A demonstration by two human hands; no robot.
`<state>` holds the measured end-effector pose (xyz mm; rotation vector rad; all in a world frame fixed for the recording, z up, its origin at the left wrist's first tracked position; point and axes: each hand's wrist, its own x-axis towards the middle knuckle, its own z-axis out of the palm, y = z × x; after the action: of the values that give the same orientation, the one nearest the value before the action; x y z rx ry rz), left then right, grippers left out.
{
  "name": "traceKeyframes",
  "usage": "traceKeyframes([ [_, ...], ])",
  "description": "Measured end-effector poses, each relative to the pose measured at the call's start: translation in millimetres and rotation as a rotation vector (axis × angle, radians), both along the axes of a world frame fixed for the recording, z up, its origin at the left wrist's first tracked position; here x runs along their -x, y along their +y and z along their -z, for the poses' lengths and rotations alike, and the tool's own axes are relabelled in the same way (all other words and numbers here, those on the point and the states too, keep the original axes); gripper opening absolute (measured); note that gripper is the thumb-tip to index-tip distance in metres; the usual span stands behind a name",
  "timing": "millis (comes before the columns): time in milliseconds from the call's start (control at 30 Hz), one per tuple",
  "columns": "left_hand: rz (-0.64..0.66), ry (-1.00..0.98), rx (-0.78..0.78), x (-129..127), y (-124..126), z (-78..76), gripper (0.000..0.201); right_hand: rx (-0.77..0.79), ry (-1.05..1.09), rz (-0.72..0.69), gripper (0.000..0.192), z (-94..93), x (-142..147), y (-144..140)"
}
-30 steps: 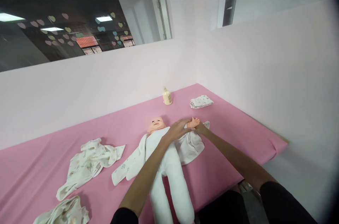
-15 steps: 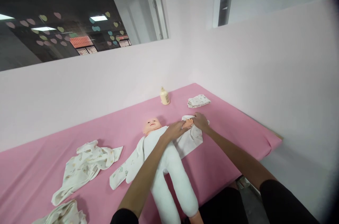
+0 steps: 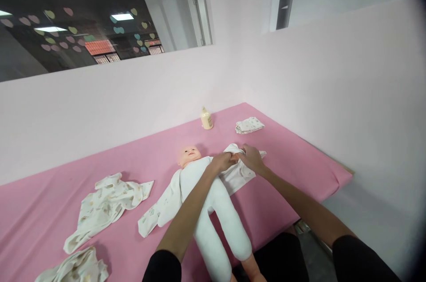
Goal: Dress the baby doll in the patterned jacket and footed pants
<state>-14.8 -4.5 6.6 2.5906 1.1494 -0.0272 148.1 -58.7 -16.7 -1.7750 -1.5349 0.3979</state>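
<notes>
- The baby doll [image 3: 214,195] is lying on its back on the pink table cover [image 3: 299,162]. Taking its belly as the middle of a clock, its head is pointing to 11 o'clock and its feet to 5 o'clock.
- The left hand [image 3: 221,163] is reaching across the doll to 1 o'clock, and its fingers are curling around the end of the doll's arm.
- The right hand [image 3: 253,158] is working at 2 o'clock, just beside the left hand, and it is gripping the white baby shirt [image 3: 238,180] there.
- The baby shirt is poking out on both sides of the doll. One sleeve is stretching to 8 o'clock, and the other half is lying at 3 o'clock.
- A cream pump bottle [image 3: 207,121] is standing up at 12 o'clock, near the wall [image 3: 133,100].
- A folded printed cloth [image 3: 249,125] is lying at 1 o'clock.
- A wrinkly printed top [image 3: 109,204] is lying at 9 o'clock.
- A crumpled printed cloth [image 3: 78,268] is resting at 8 o'clock, and the bottom edge is cutting it off.
</notes>
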Motion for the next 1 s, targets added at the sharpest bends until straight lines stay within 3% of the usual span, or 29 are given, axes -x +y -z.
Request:
traceKeyframes([
  [300, 0.064, -0.03, -0.025, 14.6, 2.1, 2.6, 0.019, -0.031, 0.155, -0.028, 0.006, -0.7, 17.7, 0.9],
  [533, 0.065, -0.128, -0.037, 13.3, 3.3, 2.3, 0.021, -0.066, 0.318, -0.2, 0.034, 4.2, 54.8, -15.7],
  [700, -0.01, -0.166, -0.073, 34.3, -12.9, -5.7, 0.023, -0.032, 0.297, -0.159, 0.048, 17.1, 41.1, -35.4],
  [800, -0.109, -0.23, -0.172, 73.2, -46.9, -6.2, 0.038, 0.049, 0.182, -0.16, 0.049, 31.6, 20.6, -55.6],
  [900, -0.41, -0.297, -0.373, 119.4, -94.8, -1.6, 0.039, 0.107, 0.08, -0.23, 0.031, 45.9, 5.9, -71.2],
  [1000, -0.716, -0.283, -0.371, 153.4, -138.7, 8.0, 0.045, 0.147, 0.077, -0.254, 0.027, 50.4, 5.2, -78.7],
])
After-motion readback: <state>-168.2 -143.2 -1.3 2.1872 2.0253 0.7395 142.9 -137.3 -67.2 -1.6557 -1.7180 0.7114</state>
